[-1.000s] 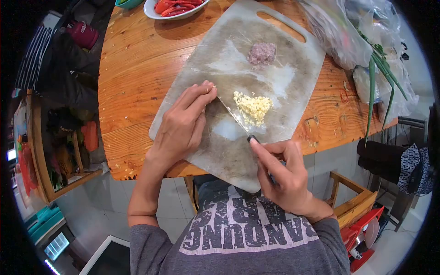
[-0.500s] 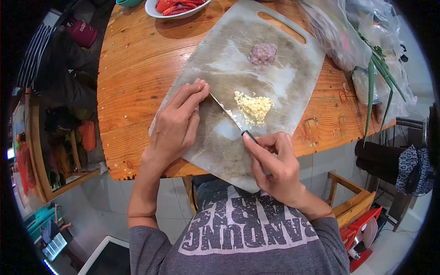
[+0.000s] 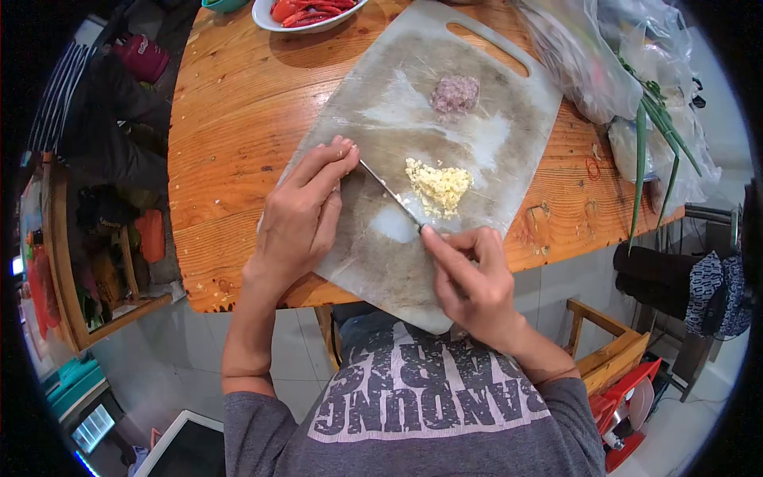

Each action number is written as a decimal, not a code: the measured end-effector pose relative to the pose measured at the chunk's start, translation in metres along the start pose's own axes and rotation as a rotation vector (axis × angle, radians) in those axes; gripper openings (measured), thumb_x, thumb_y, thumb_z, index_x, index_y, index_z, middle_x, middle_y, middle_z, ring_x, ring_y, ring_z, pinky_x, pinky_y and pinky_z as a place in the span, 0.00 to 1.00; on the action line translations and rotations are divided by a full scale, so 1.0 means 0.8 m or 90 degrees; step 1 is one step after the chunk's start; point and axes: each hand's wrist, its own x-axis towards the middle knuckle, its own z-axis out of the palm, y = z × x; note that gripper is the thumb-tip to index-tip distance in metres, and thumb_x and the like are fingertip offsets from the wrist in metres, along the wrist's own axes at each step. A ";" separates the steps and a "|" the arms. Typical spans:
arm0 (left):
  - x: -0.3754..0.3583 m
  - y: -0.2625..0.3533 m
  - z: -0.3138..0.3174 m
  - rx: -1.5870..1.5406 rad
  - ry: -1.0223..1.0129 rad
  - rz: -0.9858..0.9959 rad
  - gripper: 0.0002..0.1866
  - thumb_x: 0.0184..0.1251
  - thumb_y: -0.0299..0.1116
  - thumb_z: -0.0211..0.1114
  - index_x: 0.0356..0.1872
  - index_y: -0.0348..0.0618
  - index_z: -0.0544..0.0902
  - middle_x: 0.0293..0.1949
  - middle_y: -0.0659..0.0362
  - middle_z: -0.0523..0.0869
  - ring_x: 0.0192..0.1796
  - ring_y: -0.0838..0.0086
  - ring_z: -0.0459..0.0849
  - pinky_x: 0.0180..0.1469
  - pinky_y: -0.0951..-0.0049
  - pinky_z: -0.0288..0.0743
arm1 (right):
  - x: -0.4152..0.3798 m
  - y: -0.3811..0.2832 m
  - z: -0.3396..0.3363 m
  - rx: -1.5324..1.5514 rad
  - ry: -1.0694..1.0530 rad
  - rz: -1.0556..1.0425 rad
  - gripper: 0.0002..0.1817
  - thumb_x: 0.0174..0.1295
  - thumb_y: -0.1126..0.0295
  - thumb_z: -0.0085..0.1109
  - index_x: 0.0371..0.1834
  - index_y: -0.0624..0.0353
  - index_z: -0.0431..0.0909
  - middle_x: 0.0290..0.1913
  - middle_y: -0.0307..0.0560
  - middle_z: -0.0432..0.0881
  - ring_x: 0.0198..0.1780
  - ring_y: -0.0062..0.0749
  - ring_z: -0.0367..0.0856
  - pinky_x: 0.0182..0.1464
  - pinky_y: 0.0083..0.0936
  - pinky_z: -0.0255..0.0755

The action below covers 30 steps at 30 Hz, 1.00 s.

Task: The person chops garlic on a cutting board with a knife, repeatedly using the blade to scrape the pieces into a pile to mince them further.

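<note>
My right hand [image 3: 475, 282] is closed around the handle of a knife [image 3: 392, 193], its index finger stretched along the top. The thin blade slants up and left across a worn white cutting board [image 3: 342, 119]. At its tip rest the bunched fingers of my left hand [image 3: 302, 211], with the exact fingertip contact partly hidden. Just right of the blade lies a heap of finely chopped garlic [image 3: 439, 188], and a few bits sit by the blade. Farther up the board is a small mound of minced purple shallot [image 3: 455, 95].
A white bowl of red chillies [image 3: 310, 14] stands at the table's far side. Plastic bags [image 3: 588, 63] and green onions [image 3: 656, 119] lie at the right, the leaves hanging past the wooden table [image 3: 230, 159] edge. A red rubber band [image 3: 593, 168] lies beside the board.
The knife has turned so its blade shows thinner, and my right hand has rolled slightly over the handle. My left hand stays at the tip. The chopped heaps look the same.
</note>
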 end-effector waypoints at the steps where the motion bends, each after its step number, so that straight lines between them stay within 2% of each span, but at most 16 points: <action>1: 0.001 0.002 0.001 -0.005 0.000 -0.009 0.22 0.63 0.15 0.57 0.59 0.33 0.81 0.59 0.47 0.83 0.67 0.53 0.81 0.68 0.59 0.75 | 0.005 -0.002 -0.010 0.011 -0.006 0.010 0.31 0.51 0.87 0.65 0.64 0.66 0.80 0.41 0.52 0.76 0.40 0.43 0.73 0.42 0.33 0.73; 12: -0.001 0.001 0.002 -0.006 0.006 -0.011 0.22 0.62 0.15 0.58 0.59 0.33 0.81 0.58 0.46 0.83 0.65 0.52 0.81 0.68 0.59 0.75 | 0.002 0.012 0.002 0.006 0.000 -0.012 0.32 0.49 0.87 0.66 0.63 0.64 0.82 0.42 0.52 0.77 0.39 0.41 0.74 0.41 0.33 0.72; 15: -0.002 0.004 0.006 -0.013 -0.005 -0.008 0.23 0.61 0.14 0.58 0.59 0.33 0.81 0.58 0.46 0.83 0.66 0.51 0.81 0.68 0.59 0.75 | 0.010 0.005 -0.028 0.027 0.012 0.007 0.30 0.49 0.88 0.66 0.60 0.63 0.83 0.40 0.50 0.77 0.37 0.40 0.74 0.41 0.33 0.72; 19: 0.003 0.007 0.010 -0.004 -0.016 0.017 0.25 0.59 0.14 0.58 0.60 0.32 0.80 0.59 0.46 0.82 0.66 0.51 0.80 0.68 0.58 0.75 | 0.001 0.019 -0.022 -0.015 -0.017 0.017 0.27 0.49 0.87 0.68 0.58 0.63 0.85 0.39 0.48 0.78 0.37 0.39 0.75 0.41 0.32 0.73; 30: 0.007 0.007 0.009 0.001 -0.008 0.025 0.24 0.59 0.13 0.58 0.59 0.32 0.82 0.58 0.46 0.83 0.66 0.51 0.80 0.70 0.56 0.73 | 0.006 0.024 -0.046 -0.034 -0.012 -0.032 0.28 0.49 0.86 0.68 0.59 0.62 0.85 0.40 0.48 0.79 0.39 0.39 0.77 0.40 0.31 0.72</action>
